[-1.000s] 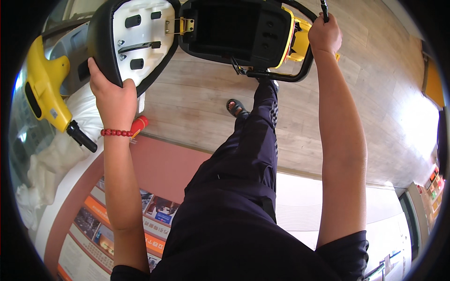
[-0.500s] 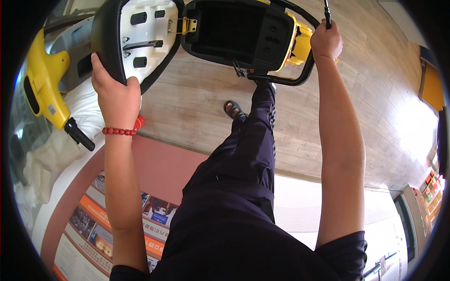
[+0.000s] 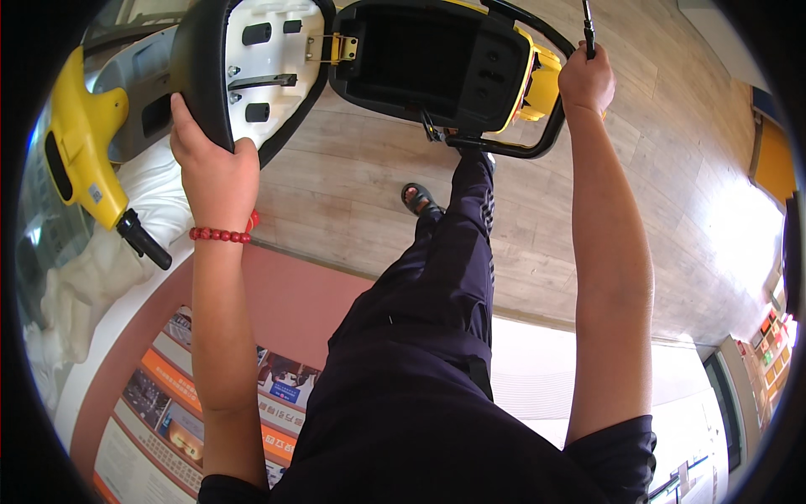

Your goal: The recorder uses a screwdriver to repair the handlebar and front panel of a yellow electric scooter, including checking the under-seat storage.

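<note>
Had the left hand [image 3: 217, 172] clamped on the near edge of the flipped-up scooter seat [image 3: 262, 59], left of the black bin [image 3: 411, 63], and the right hand [image 3: 588, 77] wrapped round a black-handled tool [image 3: 589, 40] by the outer edge of the rail [image 3: 537, 151], with decent elbow room over the wood floor [image 3: 663, 143] beyond.

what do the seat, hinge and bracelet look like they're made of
Seat: probably vinyl or imitation leather, by its smooth, dull-sheened black skin; the white underside looks like moulded plastic, slightly glossy. Hinge: likely metal, by its brassy glint and thin, holed plate. Bracelet: glossy red beads, perhaps plastic, stone or wood.
</note>
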Motion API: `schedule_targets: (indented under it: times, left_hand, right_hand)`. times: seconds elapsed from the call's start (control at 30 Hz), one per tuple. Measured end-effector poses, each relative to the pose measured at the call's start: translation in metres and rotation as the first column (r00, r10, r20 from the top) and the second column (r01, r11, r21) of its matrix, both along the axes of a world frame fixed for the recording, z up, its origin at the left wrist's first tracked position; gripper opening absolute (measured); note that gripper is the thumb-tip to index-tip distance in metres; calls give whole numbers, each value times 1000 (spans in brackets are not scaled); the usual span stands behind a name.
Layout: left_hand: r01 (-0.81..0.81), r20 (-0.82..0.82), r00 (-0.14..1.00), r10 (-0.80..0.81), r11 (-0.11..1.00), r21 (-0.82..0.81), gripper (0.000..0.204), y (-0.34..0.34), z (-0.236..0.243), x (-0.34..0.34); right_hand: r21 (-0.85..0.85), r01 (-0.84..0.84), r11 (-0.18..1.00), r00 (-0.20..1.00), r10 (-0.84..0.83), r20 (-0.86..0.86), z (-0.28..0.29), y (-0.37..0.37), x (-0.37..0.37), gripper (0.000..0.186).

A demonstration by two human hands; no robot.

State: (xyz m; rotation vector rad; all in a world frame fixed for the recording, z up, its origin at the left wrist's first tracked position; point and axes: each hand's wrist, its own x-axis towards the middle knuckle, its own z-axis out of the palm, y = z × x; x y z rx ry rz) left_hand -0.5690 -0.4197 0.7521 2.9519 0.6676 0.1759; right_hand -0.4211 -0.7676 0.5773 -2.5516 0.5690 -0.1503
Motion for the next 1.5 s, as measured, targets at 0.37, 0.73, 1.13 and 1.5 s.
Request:
schedule_targets:
  times: [0.37,0.73,1.13,1.5]
  left_hand:
    - [63,-61,996,-73,986,-153,83,17,6,-7]
    - [300,-150,888,-435,794,-528,41,-166,-96,59]
    - [31,-456,865,-208,931,-364,57,-243,-195,89]
    - [70,-446,865,-229,936,-345,51,-238,-190,79]
  right_hand:
    - [26,34,999,999,-35,24,-2,2,1,31]
    - [207,-21,978,997,6,71,-2,-5,2,27]
    - [250,-59,966,991,26,132,-6,-8,2,14]
    - [264,-61,963,994,36,99,-8,-7,2,18]
